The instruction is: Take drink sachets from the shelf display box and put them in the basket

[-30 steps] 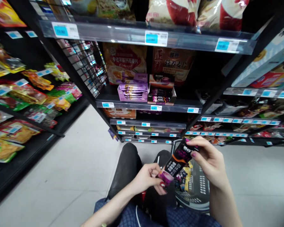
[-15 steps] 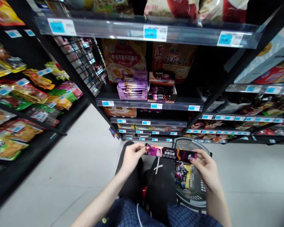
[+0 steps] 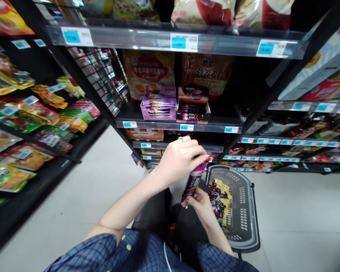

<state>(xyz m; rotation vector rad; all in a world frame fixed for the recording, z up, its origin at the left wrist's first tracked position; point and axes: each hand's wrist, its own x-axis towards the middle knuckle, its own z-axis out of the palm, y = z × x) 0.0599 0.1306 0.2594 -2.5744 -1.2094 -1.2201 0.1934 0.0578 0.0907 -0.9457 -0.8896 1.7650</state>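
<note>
A dark stick sachet (image 3: pixel 193 181) with a purple end is held upright and slightly tilted between my two hands, over my knees. My left hand (image 3: pixel 184 156) pinches its top, purple end from above. Lower down, my right hand (image 3: pixel 198 200) grips the bottom end between thumb and fingers. Just right of my right hand stands a grey shopping basket (image 3: pixel 245 177), with small dark and yellow packets (image 3: pixel 222 204) inside. On the shelf ahead, an open dark box (image 3: pixel 193 113) holds similar sachets, next to a purple box (image 3: pixel 158 109) of purple sachets.
Black shelving with a price-tagged edge (image 3: pixel 172 42) rises in front, carrying cereal bags (image 3: pixel 206 75). Another rack of snack bags (image 3: pixel 11 166) stands to the left, with a wire mesh panel (image 3: pixel 102 79) between. Pale floor (image 3: pixel 102 181) lies around.
The sachet has turned from level to nearly upright. My left hand has risen and moved right to its top, while my right hand has moved left and down to its bottom.
</note>
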